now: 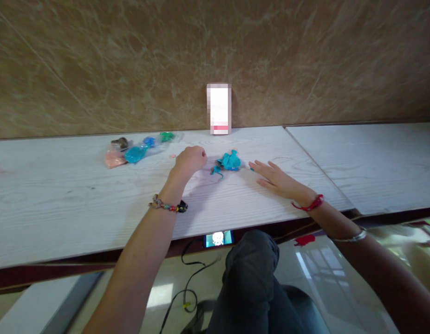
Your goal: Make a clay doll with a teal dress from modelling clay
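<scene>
A teal clay piece [231, 161], with bits of blue and pale pink at its edges, lies on the white wood-grain table [208, 204] between my hands. Close to its left side are thin teal scraps [217, 171]. My left hand [192, 159] is closed in a fist just left of the clay; whatever its fingers hold, if anything, is hidden. My right hand [272, 177] rests palm down to the right, fingers stretched out and apart from the clay piece. A tiny teal bit [251, 169] shows at its fingertips. A small pale pink piece [173, 156] lies left of my fist.
Clear bags of clay lie at the back left: pink [115, 158], teal [134, 154], blue [149, 142], green [166, 136] and brown [120, 143]. A pixelated upright phone-shaped object [220, 109] leans on the marbled wall. Below the table edge are a lit screen [218, 239] and a black cable [187, 287].
</scene>
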Tool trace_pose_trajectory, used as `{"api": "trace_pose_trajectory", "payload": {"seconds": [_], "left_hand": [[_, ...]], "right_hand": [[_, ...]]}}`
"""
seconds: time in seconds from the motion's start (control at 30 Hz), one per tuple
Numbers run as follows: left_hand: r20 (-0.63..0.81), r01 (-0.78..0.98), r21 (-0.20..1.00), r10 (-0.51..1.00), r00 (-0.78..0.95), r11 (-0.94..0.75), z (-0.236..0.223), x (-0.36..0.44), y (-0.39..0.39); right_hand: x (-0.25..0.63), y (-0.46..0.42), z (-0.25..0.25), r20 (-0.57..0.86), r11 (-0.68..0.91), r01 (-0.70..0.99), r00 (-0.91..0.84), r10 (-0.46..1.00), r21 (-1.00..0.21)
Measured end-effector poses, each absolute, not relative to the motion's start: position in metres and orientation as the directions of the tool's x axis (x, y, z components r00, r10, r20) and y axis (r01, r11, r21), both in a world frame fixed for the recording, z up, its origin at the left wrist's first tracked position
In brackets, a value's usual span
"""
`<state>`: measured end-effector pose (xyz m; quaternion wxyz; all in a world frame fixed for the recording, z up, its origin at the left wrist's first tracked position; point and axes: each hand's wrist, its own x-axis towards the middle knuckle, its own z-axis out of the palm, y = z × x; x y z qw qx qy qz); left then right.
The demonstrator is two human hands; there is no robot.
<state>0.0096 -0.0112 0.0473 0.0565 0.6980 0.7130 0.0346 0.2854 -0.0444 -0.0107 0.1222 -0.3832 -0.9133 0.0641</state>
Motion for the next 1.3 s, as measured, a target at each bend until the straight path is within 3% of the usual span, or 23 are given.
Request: {"api": "trace_pose_trajectory", "payload": {"seconds": [0.27, 0.47, 0.77, 1.07, 1.3], "left_hand": [[-0.017, 0.989, 0.148, 1.000, -0.016, 0.018, 0.047, 0.010, -0.011], [-0.015, 0.991, 0.131, 1.000, -0.018, 0.020, 0.044, 0.009, -0.009], [-0.042, 0.992, 0.120, 0.998, -0.038, 0.043, 0.047, 0.011, -0.011], [-0.033, 0.994, 0.113, 0.999, -0.007, 0.011, 0.042, 0.008, -0.007], [-0.054, 0.996, 0.087, 0.998, -0.012, 0.017, 0.043, 0.008, -0.008]], "right_hand": [[0.279, -0.046, -0.012, 0.200, 0.731, 0.676, -0.706, 0.680, -0.099], [0.282, -0.043, -0.010, 0.315, 0.784, 0.605, -0.723, 0.614, -0.139], [0.279, -0.037, -0.014, 0.332, 0.683, 0.693, -0.603, 0.725, -0.232], [0.285, -0.034, -0.017, 0.385, 0.670, 0.735, -0.590, 0.709, -0.107], [0.287, -0.043, -0.015, 0.196, 0.746, 0.666, -0.732, 0.653, 0.002]]}}
